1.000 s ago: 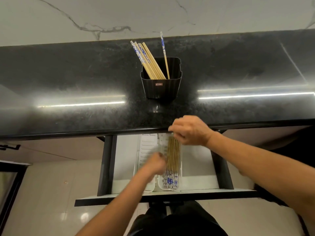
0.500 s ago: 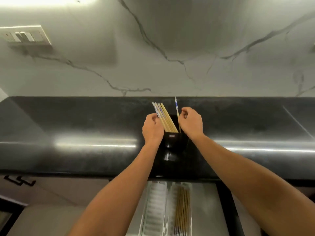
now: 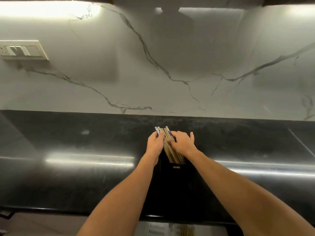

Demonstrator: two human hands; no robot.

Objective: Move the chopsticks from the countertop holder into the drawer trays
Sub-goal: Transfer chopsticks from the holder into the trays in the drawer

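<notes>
1. Around frame centre, curled about the patterned tops of the chopsticks from the left: fingers of the left hand, gripping the bundle
2. Bent over the same bundle from the right, fingers of the right hand, thumb raised; probably both squeezing inward to gather every stick for one lift
3. Lower ends down inside the black holder just below the hands, on the dark countertop, leaning toward upper left
4. Along the bottom edge, a sliver of the open drawer trays, tan sticks already lying in the one further right, so perhaps a last batch to carry down
</notes>
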